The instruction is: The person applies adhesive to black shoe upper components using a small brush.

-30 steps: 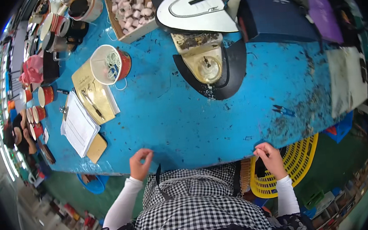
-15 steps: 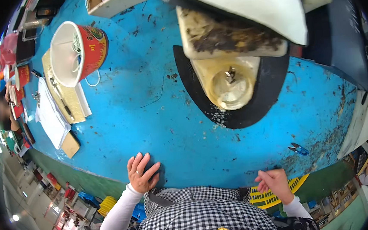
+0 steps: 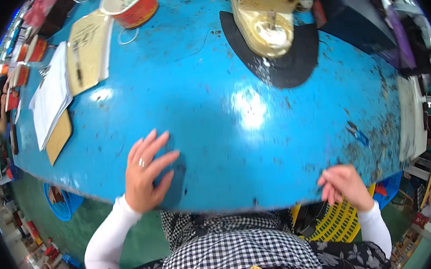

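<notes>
On the left of the table (image 3: pixel 210 135), close to its left edge, white papers (image 3: pixel 51 99) overlap a tan board (image 3: pixel 60 136). Just right of them lies a gold-coloured folder (image 3: pixel 90 48) with a pen (image 3: pixel 77 62) on it, and farther from the near edge stands a red paper tub (image 3: pixel 137 13) holding pale cord.

The left hand (image 3: pixel 145 175) is over the near edge, left of the middle, palm down with the fingers spread and the thumb apart. It holds nothing visible; whether it touches the tabletop I cannot make out. With no work between the hands, this looks like a pause rather than a handling step.

Right of the middle, toward the far edge, a cream-coloured device (image 3: pixel 262 24) with a round recess stands on a black mat (image 3: pixel 303 57).

The right hand (image 3: pixel 344 182) is at the near edge toward the right corner, above a yellow basket (image 3: pixel 341 223). Its fingers are loosely curled; nothing shows in them, though whether the fingertips meet is unclear. The blue-handled snips (image 3: pixel 360 134) lie on the table just beyond it, untouched, near the right edge; gripping them would call for a short reach and uncurled fingers.
</notes>
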### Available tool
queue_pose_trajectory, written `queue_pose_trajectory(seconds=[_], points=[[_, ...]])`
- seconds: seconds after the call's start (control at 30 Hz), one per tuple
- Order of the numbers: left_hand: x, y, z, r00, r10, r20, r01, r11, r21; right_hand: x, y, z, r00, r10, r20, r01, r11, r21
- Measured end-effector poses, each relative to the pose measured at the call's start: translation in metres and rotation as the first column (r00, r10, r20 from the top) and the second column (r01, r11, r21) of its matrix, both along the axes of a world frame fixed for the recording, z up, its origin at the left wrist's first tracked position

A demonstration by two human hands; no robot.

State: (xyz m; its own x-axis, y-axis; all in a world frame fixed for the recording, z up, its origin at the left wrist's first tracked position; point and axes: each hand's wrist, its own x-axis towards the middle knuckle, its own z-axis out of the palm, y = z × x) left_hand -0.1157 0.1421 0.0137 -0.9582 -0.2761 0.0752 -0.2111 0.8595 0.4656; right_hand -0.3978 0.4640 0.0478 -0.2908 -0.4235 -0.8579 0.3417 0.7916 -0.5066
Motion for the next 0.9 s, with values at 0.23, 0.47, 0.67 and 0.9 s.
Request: queue_pose_trajectory(seconds=[0.23,0.47,0.67,0.9], points=[[0.008,0.023,-0.022,0.968,0.033,-0.249,-0.051,0.997,-0.066,0.065,0.043,-0.056,0.693,-0.45,-0.563,0.041,0.804,-0.593],[-0.015,0.091,-0.012,0.922,-0.046,-0.385,0.096,0.989,0.113,0.075,0.185,-0.076,0.545,-0.689,-0.477,0.352,0.704,-0.616],[-0.042,0.122,-0.022,0.899,-0.083,-0.43,0.193,0.956,0.219,0.115,0.315,-0.186,0.354,-0.881,-0.314,0.778,0.463,-0.424],[-0.054,0.109,-0.026,0.963,0.053,-0.263,0.038,0.943,0.33,0.164,0.307,-0.287,0.358,-0.93,-0.077,0.898,0.366,-0.245]])
